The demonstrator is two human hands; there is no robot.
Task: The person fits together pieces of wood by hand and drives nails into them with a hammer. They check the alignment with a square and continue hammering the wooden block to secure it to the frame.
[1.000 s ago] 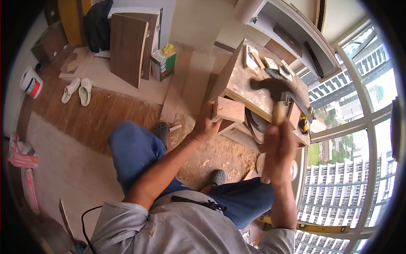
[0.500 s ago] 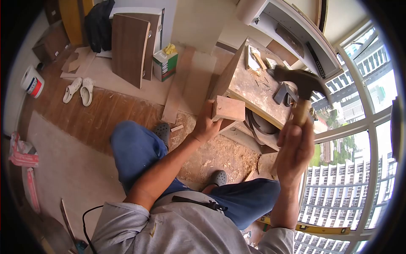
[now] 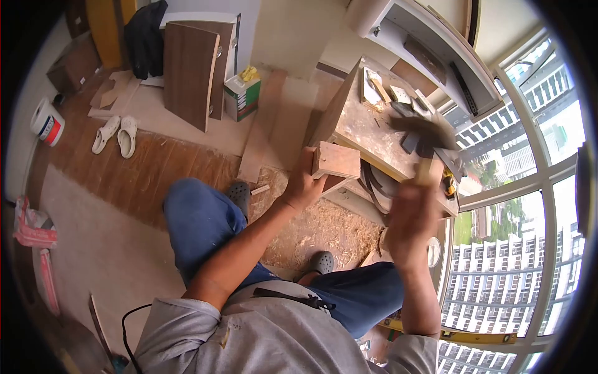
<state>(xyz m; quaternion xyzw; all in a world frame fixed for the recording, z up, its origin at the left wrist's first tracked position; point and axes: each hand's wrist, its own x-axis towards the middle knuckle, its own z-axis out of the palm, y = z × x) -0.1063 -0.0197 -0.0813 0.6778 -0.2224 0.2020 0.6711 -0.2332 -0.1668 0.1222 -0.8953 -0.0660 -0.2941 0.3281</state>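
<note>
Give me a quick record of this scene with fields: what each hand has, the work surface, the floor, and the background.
left hand: left hand grips a wooden block at the bench edge
right hand: right hand holds a hammer, motion-blurred, above the workbench
floor: wood shavings by the feet; pair of white clogs
background: brown board leaning upright; green carton; white bucket

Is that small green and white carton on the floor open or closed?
Open. The carton stands upright on the floor, its top flaps parted, with something yellow sticking out above the rim.
</note>
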